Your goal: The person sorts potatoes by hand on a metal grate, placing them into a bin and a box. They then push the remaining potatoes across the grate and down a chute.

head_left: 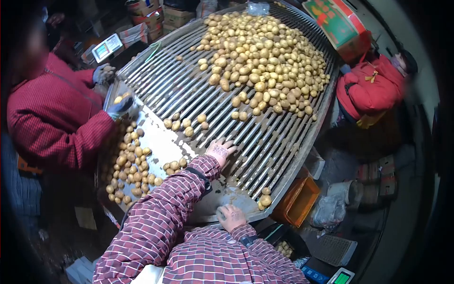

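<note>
My left hand (221, 150) reaches forward over the metal slats of the sorting table (177, 97), its fingers spread and holding nothing. Closer to my body, my right hand (231, 217) rests at the near edge of the table with its fingers slightly apart and nothing visible in it. A large heap of potatoes (269, 61) covers the far part of the slats. A few potatoes (188, 131) lie beyond my left hand, and a small group (266, 200) sits at the near right corner. More potatoes (135, 163) are piled on the left side.
At the left, a person in a dark red jacket (61, 109) holds potatoes in a gloved hand. Another person in red (371, 87) is at the right, near a green and red box (333, 23). An orange crate (302, 199) stands beside the table. A scale (107, 47) is at upper left.
</note>
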{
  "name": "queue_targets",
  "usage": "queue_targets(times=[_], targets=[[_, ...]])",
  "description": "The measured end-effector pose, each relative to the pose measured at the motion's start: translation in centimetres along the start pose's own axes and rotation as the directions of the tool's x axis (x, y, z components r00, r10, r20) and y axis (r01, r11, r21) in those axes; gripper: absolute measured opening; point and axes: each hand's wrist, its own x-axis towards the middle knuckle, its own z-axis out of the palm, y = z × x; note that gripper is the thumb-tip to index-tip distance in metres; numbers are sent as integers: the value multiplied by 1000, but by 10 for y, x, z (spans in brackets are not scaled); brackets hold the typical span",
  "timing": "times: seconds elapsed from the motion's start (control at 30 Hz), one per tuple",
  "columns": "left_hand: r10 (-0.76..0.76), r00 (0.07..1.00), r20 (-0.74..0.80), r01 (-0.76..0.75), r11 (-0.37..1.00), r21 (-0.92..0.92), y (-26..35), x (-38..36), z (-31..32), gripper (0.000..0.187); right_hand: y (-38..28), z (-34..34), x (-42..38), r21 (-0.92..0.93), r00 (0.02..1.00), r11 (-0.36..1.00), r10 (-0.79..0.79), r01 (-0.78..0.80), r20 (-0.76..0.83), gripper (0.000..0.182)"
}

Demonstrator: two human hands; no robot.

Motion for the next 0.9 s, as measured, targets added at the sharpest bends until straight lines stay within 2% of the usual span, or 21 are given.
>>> queue_targets(times=[0.03,0.07,0.13,0.2,0.23,0.27,0.33,0.4,0.5,0.53,0.6,0.63,0.67,0.7,0.73,0.8,0.87,0.9], targets=[[-21,975,220,16,1000,26,-2,3,-5,47,0,-1,0,5,1000,1000,-9,9,-22,15],[-36,995,91,31,998,51,-13,4,28,38,0,-3,1,9,1000,1000,-3,3,-29,15],[-136,975,176,107,981,164,-18,-7,30,29,0,-2,0,1,1000,1000,0,0,27,15],[-203,954,221,166,970,177,-12,-17,0,33,1,-1,1,6,1000,1000,3,-3,18,16],[-232,960,159,205,964,171,-15,-13,2,37,1,-3,2,9,999,1000,-1,1,43,17],[-275,948,158,252,956,150,-15,-2,-8,39,2,-2,2,10,998,1000,-5,4,70,17],[-255,966,-44,258,964,67,-21,26,-15,46,5,1,0,17,998,1000,-16,15,67,19],[-223,934,-280,213,975,-68,-26,62,-17,58,7,1,0,14,990,1000,-21,19,139,21],[-275,919,-282,244,960,-139,-36,125,-19,72,15,7,-3,11,985,999,-51,49,168,29],[-277,930,-240,249,959,-138,-38,143,-18,71,17,9,-5,23,983,997,-77,74,168,31],[-288,957,-18,284,952,-115,-39,166,-23,68,19,11,-8,26,980,999,-41,36,197,36],[-302,953,12,302,949,-87,-38,173,-24,61,21,13,-8,49,977,998,-52,43,209,37],[-304,952,-50,301,952,-46,-39,176,-19,55,21,14,-8,78,973,996,-64,47,222,37],[-282,958,-51,280,959,-52,-43,177,-15,52,21,14,-7,74,981,994,-95,84,169,37],[-260,964,-52,257,965,-58,-48,175,-13,49,21,15,-9,84,977,992,-105,91,184,37],[-204,976,73,199,978,66,-50,163,-26,43,24,15,-8,28,975,993,-116,113,189,34],[-236,954,188,223,971,87,-58,146,-36,43,23,14,-3,24,978,989,-147,145,148,29],[-255,950,178,247,967,64,-61,131,-46,43,20,11,-2,23,982,992,-128,126,136,26]])
